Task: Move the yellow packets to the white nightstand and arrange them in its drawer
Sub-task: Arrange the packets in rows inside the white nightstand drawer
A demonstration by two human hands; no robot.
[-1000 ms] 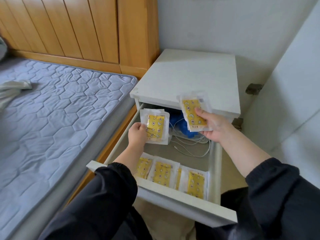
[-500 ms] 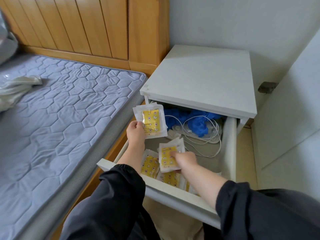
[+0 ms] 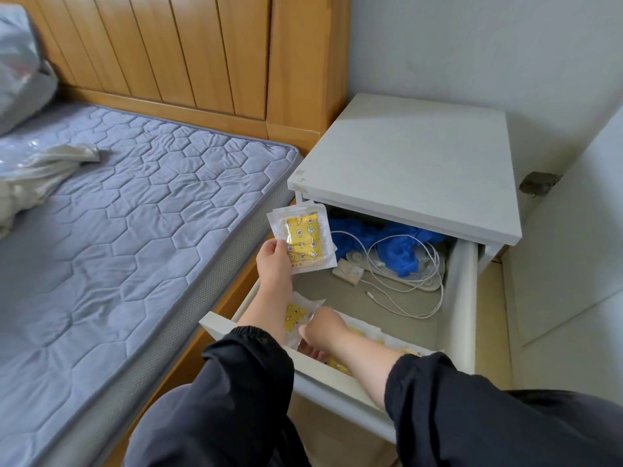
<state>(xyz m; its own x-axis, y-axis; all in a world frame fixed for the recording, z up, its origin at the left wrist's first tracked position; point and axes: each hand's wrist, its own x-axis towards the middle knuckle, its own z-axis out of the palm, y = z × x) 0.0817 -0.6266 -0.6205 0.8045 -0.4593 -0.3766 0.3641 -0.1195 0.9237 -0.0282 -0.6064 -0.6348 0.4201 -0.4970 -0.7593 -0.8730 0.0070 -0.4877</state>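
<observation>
The white nightstand (image 3: pixel 414 163) stands beside the bed with its drawer (image 3: pixel 461 298) pulled out. My left hand (image 3: pixel 273 262) holds a small stack of yellow packets (image 3: pixel 303 241) in clear wrappers above the drawer's left side. My right hand (image 3: pixel 322 335) is down at the drawer's front left, fingers curled round another yellow packet (image 3: pixel 296 315) that stands on edge there. More yellow packets (image 3: pixel 369 332) lie along the inside of the drawer front, mostly hidden by my right forearm.
At the back of the drawer lie a blue cloth (image 3: pixel 397 246), white cables (image 3: pixel 404 281) and a small charger (image 3: pixel 347 273). A grey quilted mattress (image 3: pixel 135 230) with a wooden headboard (image 3: pixel 202 52) is to the left. A white door (image 3: pixel 573 264) stands close on the right.
My right hand has carried its packet from above the drawer down to the front left corner. My left hand has stayed over the drawer with its stack.
</observation>
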